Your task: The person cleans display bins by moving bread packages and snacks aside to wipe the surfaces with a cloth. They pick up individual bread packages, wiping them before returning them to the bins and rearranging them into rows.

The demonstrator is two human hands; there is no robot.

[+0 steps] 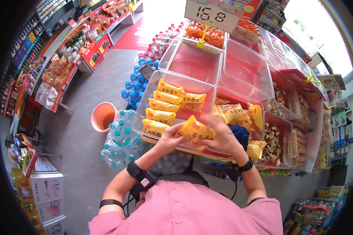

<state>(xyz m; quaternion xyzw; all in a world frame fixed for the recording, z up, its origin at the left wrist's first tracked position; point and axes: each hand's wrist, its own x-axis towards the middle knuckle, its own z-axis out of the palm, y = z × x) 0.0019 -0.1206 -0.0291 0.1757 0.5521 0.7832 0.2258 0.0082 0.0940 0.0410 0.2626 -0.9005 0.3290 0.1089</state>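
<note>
One head-worn fisheye camera looks steeply down, near the left hand (168, 138) and right hand (223, 137).

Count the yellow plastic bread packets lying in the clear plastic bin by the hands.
6. Five yellow packets overlap in a column along the clear bin's left side; one lies right of its far end. Some may hide underneath. The held packet is excluded.

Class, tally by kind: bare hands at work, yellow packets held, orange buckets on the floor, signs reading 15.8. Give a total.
Bare hands, left hand and right hand: 2
Yellow plastic snack packet held by both: 1
Round orange plastic bucket: 1
White price sign reading 15.8: 1
Total: 5
</note>
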